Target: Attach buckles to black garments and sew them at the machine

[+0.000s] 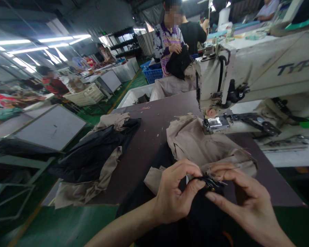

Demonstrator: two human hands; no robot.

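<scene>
My left hand (176, 190) pinches the bunched edge of a black and beige garment (190, 137) between thumb and fingers. My right hand (249, 193) grips the same gathered edge from the other side, its thumb below and its fingers above. Dark layers and a few loose threads show between the two hands; the exact part of the garment cannot be made out. The beige cloth spreads over the table behind my hands, up to the arm of the sewing machine (262, 72). Black cloth hangs down toward my lap.
Another black and beige garment (92, 154) lies on the left of the brown tabletop (149, 123). Beyond the table stand a white bin (136, 94) and a blue basket (153, 73). A co-worker (167, 44) across from me handles dark cloth. More workstations fill the left background.
</scene>
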